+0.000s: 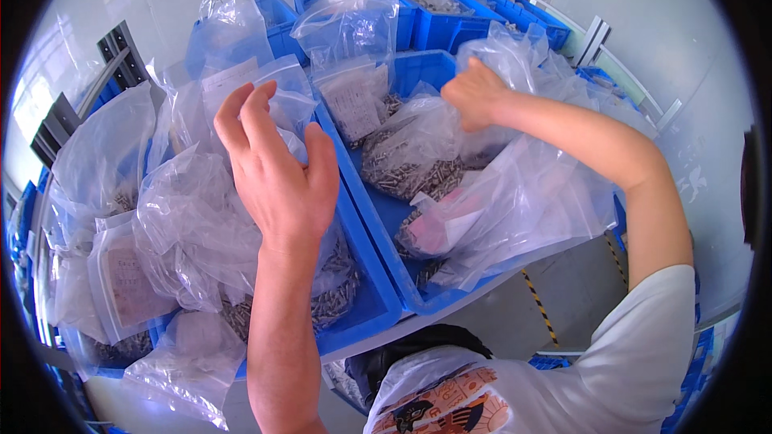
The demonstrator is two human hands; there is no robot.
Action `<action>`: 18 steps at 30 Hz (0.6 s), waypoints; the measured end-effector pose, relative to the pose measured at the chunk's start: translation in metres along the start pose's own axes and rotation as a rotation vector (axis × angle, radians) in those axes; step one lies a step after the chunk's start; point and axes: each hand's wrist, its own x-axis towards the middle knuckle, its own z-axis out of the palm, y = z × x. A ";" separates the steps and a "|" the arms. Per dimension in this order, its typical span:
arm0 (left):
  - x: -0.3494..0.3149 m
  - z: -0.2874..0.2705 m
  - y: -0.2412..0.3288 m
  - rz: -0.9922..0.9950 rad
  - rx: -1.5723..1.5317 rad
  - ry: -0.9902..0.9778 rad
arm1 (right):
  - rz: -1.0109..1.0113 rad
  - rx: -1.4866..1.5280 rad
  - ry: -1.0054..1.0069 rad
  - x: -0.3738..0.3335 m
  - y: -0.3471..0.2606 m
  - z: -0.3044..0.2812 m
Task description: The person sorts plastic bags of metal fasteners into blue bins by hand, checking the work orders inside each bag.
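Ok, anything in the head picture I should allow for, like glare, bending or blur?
Head view: bright glints mark the clear plastic bags; glare washes out the left wall; the blue bins look bowed by the fisheye, and the corners go black; the left hand and right hand show no strong motion blur; the paper label at left looks hazy through plastic.

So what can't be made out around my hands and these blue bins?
All in the head view:
- Bare right hand: fingertips hidden by its own curled back.
- Pink paper: partly hidden by clear plastic bag.
- Left blue plastic bin: floor mostly hidden by small silver metal parts and crumpled clear bags.
- Bare left forearm: cut off by lower edge.
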 end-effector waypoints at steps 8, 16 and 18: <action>-0.001 -0.001 0.004 -0.001 0.010 -0.057 | -0.166 -0.258 0.582 0.042 0.047 -0.038; 0.001 0.004 0.002 0.058 -0.022 -0.089 | 0.150 -0.251 0.591 0.091 0.079 -0.001; -0.001 0.003 0.003 0.060 0.013 -0.176 | 0.206 -0.249 0.607 0.100 0.078 0.009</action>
